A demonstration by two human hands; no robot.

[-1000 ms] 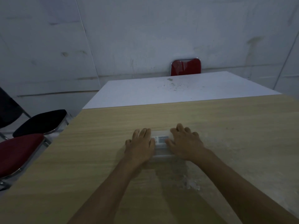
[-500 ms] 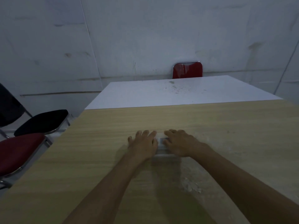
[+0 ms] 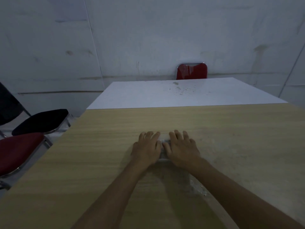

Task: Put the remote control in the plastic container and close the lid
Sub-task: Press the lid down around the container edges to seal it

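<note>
A small clear plastic container point(image 3: 163, 155) lies on the wooden table point(image 3: 99, 146), almost fully covered by my hands. My left hand point(image 3: 147, 148) rests flat, palm down, on its left half, and my right hand point(image 3: 181, 148) lies flat on its right half. Fingers of both hands stretch forward, slightly apart. Only a narrow strip of the container shows between the hands. The lid looks down on the container. The remote control is hidden from view.
A white table point(image 3: 181, 95) butts against the wooden one at the far side, with a red chair point(image 3: 191, 71) behind it. A black chair point(image 3: 41, 121) and a red chair point(image 3: 18, 149) stand at the left. A pale smear point(image 3: 198, 189) marks the wood near my right forearm.
Both hands have slid closer together over the container, covering the label strip that showed a second ago. The view has tilted slightly.
</note>
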